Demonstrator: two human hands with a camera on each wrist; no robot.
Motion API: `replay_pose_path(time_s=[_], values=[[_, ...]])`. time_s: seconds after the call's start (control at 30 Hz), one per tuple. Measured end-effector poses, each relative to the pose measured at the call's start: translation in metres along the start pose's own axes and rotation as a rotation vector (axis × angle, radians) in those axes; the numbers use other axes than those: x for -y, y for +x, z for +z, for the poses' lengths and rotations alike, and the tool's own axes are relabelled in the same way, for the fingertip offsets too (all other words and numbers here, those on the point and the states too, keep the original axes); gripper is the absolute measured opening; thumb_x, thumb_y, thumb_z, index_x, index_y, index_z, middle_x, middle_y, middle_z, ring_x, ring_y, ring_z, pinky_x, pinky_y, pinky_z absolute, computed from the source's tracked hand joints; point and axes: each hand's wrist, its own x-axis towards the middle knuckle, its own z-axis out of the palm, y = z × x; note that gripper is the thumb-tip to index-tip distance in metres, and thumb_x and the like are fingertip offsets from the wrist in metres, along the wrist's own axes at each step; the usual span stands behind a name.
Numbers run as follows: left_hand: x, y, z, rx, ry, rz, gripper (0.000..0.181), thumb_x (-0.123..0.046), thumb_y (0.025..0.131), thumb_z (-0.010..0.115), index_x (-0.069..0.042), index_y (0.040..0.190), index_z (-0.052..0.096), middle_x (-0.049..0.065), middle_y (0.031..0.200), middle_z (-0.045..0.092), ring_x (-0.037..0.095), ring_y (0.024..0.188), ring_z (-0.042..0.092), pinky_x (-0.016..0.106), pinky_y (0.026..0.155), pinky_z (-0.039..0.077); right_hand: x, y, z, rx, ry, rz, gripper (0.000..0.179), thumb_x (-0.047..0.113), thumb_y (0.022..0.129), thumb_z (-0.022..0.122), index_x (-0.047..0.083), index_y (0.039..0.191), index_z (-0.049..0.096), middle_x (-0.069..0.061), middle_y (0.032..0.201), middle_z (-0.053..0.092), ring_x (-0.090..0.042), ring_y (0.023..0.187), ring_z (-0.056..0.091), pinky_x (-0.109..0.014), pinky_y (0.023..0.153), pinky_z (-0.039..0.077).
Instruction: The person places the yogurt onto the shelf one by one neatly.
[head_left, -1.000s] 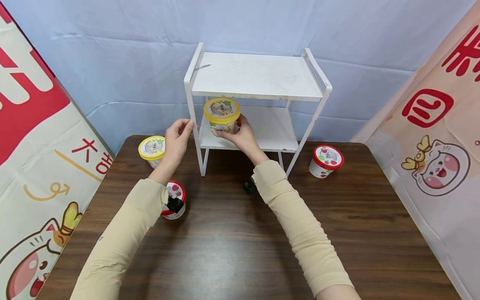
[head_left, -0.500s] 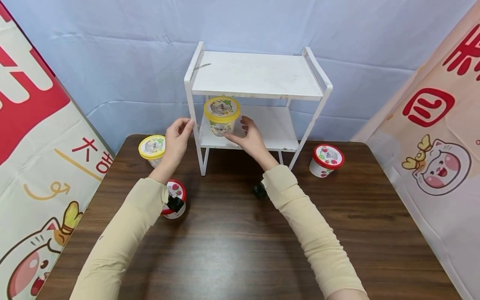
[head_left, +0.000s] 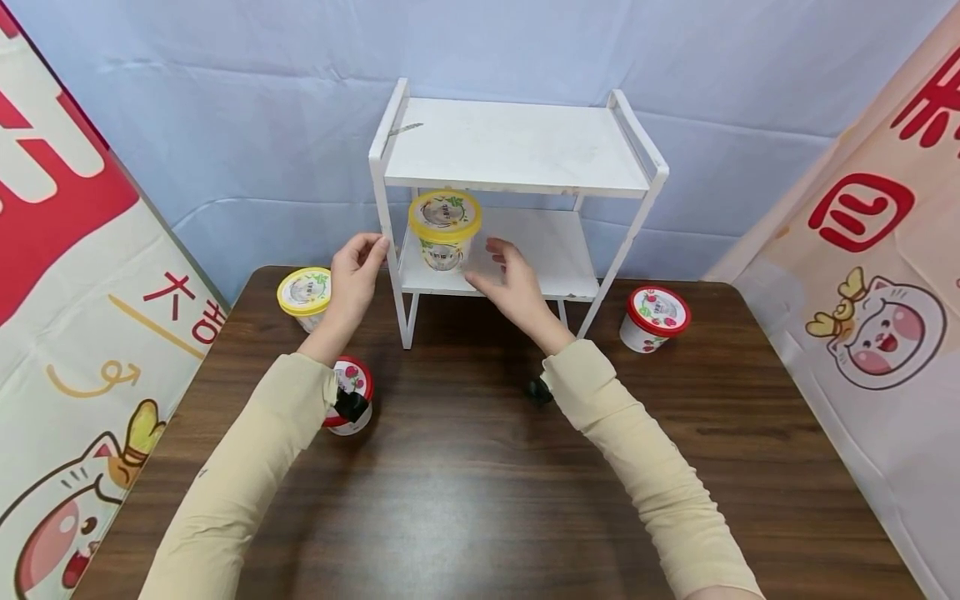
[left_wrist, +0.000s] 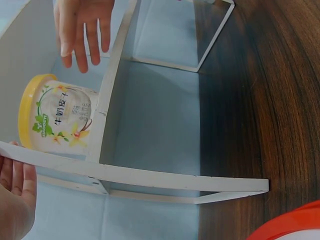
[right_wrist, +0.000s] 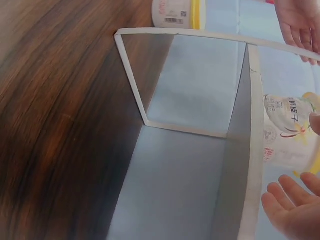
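Observation:
A white two-tier rack (head_left: 517,146) stands at the back of the table. Upright on its lower shelf, towards the left side, sits a paper tub with a yellow lid (head_left: 444,229). My left hand (head_left: 355,275) holds the rack's left front post, its fingers (left_wrist: 17,175) curled behind the white bar in the left wrist view. To the right of the tub is my right hand (head_left: 519,290), fingers spread and holding nothing, with a small gap to the tub. The tub's printed side (left_wrist: 62,117) shows plainly in the left wrist view.
Another yellow-lidded tub (head_left: 303,292) stands left of the rack, partly behind my left arm. A red-lidded tub (head_left: 352,383) is under that forearm, and another red-lidded tub (head_left: 654,319) stands right of the rack. Brown wooden table (head_left: 450,500) lies in front.
My right hand has let go of the yellow-lidded tub and drawn back to the right, fingers opening. The tub stays on the lower shelf; my left hand keeps its hold on the post.

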Motion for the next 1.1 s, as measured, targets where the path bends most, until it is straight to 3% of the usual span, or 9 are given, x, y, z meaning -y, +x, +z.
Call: replay_pose_path(time_s=[0.27, 0.43, 0.67, 0.97, 1.1], values=[[0.000, 0.000, 0.001, -0.002, 0.000, 0.002, 0.024, -0.006, 0.092, 0.052, 0.016, 0.099, 0.057, 0.003, 0.082, 0.055, 0.009, 0.072, 0.051, 0.016, 0.067, 0.043, 0.005, -0.012, -0.007, 0.053, -0.180, -0.089, 0.061, 0.023, 0.083, 0.067, -0.003, 0.131, 0.040, -0.017, 0.131, 0.044, -0.028, 0.116, 0.043, -0.038, 0.096, 0.038], [0.000, 0.000, 0.001, -0.002, -0.006, -0.003, 0.024, -0.007, 0.092, 0.052, 0.015, 0.098, 0.057, 0.007, 0.084, 0.058, 0.011, 0.073, 0.052, 0.021, 0.069, 0.045, 0.009, -0.020, -0.011, 0.090, -0.217, -0.128, 0.059, 0.026, 0.083, 0.066, -0.003, 0.129, 0.043, -0.016, 0.129, 0.047, -0.028, 0.117, 0.043, -0.038, 0.098, 0.036], [0.001, 0.000, 0.000, -0.003, -0.001, -0.006, 0.023, -0.007, 0.092, 0.052, 0.015, 0.098, 0.057, 0.010, 0.086, 0.059, 0.019, 0.076, 0.053, 0.019, 0.069, 0.045, 0.013, -0.031, -0.014, 0.152, -0.275, -0.165, 0.055, 0.026, 0.085, 0.065, 0.000, 0.128, 0.045, -0.014, 0.126, 0.050, -0.026, 0.119, 0.043, -0.038, 0.100, 0.033], [-0.001, 0.000, 0.001, -0.002, 0.021, 0.006, 0.024, -0.007, 0.093, 0.051, 0.016, 0.098, 0.057, 0.015, 0.084, 0.055, 0.000, 0.068, 0.049, 0.021, 0.069, 0.044, 0.011, -0.043, -0.019, 0.200, -0.336, -0.169, 0.053, 0.029, 0.086, 0.063, 0.002, 0.128, 0.046, -0.013, 0.127, 0.049, -0.026, 0.121, 0.041, -0.038, 0.102, 0.032], [-0.001, 0.000, 0.001, -0.001, 0.026, 0.001, 0.024, -0.007, 0.093, 0.051, 0.016, 0.099, 0.057, 0.013, 0.083, 0.055, 0.000, 0.069, 0.049, 0.023, 0.070, 0.045, 0.012, -0.047, -0.020, 0.216, -0.356, -0.185, 0.052, 0.030, 0.086, 0.063, 0.003, 0.128, 0.047, -0.012, 0.127, 0.049, -0.026, 0.120, 0.042, -0.038, 0.101, 0.033]])
